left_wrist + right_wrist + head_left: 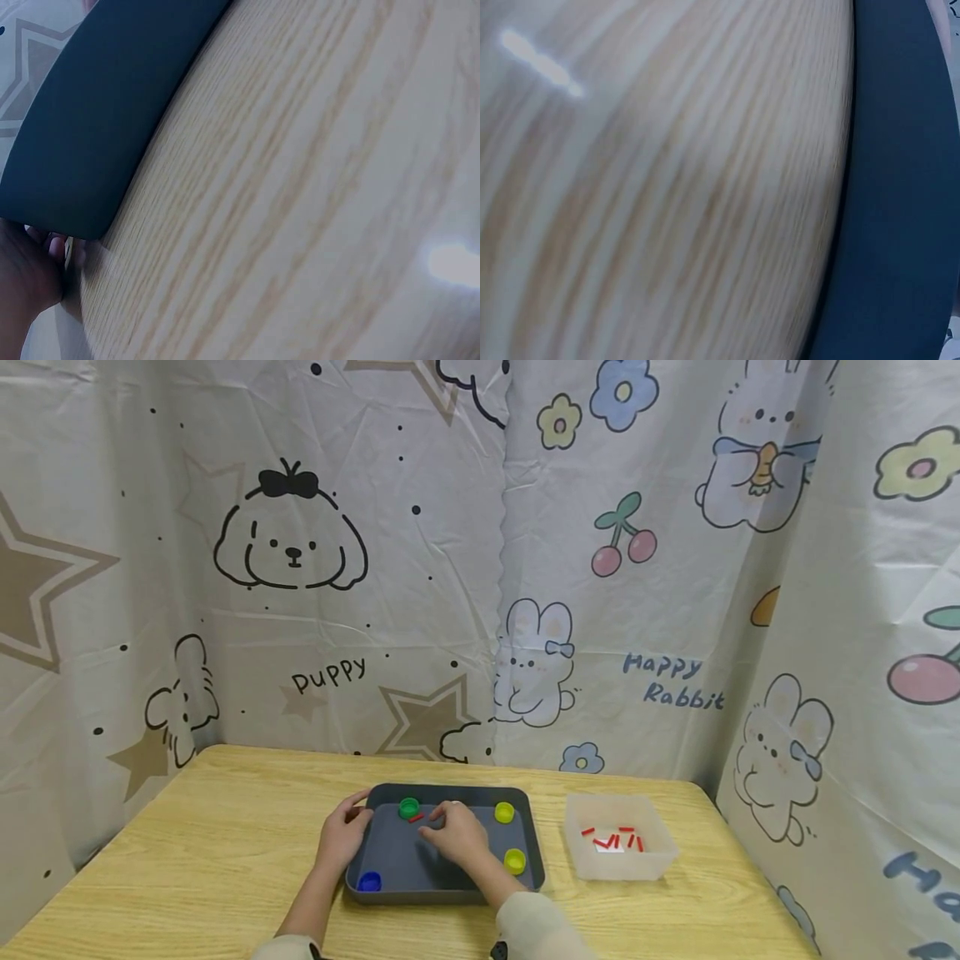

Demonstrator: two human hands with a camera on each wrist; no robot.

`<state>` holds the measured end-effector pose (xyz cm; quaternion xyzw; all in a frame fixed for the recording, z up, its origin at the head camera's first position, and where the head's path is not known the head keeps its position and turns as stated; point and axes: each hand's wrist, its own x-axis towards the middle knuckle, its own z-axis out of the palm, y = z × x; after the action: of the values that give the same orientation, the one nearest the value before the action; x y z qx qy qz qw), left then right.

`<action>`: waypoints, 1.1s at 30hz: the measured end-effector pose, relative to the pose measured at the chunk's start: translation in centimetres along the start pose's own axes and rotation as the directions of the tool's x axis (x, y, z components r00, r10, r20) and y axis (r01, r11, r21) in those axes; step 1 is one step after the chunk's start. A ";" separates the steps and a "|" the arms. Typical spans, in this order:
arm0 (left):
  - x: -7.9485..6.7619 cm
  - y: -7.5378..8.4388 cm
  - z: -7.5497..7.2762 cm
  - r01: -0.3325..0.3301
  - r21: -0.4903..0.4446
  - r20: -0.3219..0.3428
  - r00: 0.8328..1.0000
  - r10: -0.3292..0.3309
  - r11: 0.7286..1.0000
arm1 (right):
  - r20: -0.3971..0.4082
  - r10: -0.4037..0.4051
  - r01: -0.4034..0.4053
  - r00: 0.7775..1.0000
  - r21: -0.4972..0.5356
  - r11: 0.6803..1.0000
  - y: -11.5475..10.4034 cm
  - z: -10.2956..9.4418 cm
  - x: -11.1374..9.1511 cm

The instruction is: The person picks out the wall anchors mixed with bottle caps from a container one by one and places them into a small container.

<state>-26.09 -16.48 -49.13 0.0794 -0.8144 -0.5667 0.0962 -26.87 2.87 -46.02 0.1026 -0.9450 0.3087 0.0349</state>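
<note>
A dark grey tray (442,897) lies on the table, holding a green round cap (408,808), two yellow caps (504,812) and a blue cap (370,882). My left hand (343,837) grips the tray's left edge near the far corner; its fingers show beside the dark wall in the left wrist view. Over the tray is my right hand (456,835), thumb and index finger a little apart. A short red stick (416,817) lies beside the green cap, right at those fingertips. The right wrist view shows only table and tray wall, the right hand hidden.
Right of the tray stands a translucent plastic box (621,868) with several red sticks (617,841) and a white piece inside. The wooden table (255,810) ends at a patterned curtain (435,610) behind, which also hangs at both sides.
</note>
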 end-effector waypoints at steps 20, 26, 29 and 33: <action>0.2 -0.3 0.4 -0.005 -0.003 -0.015 1.000 0.005 1.000 | -0.090 0.088 -0.092 0.992 -0.035 0.995 -1.1 2.3 0.5; 0.2 -0.3 0.4 -0.005 -0.010 -0.012 1.000 0.005 1.000 | -0.101 0.111 -0.114 0.989 -0.025 0.993 -1.6 2.5 0.9; 0.3 -0.3 0.4 -0.005 -0.012 -0.016 1.000 0.005 1.000 | -0.104 0.126 -0.131 0.987 -0.042 0.991 -1.7 2.7 1.1; 0.3 -0.3 0.3 -0.004 -0.012 -0.020 1.000 0.003 1.000 | -0.114 0.136 -0.144 0.984 -0.068 0.987 -1.9 3.0 1.3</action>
<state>-26.44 -16.41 -49.44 0.0831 -0.8102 -0.5704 0.1058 -27.74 -0.61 -47.17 0.0174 -0.9576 0.2792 0.0686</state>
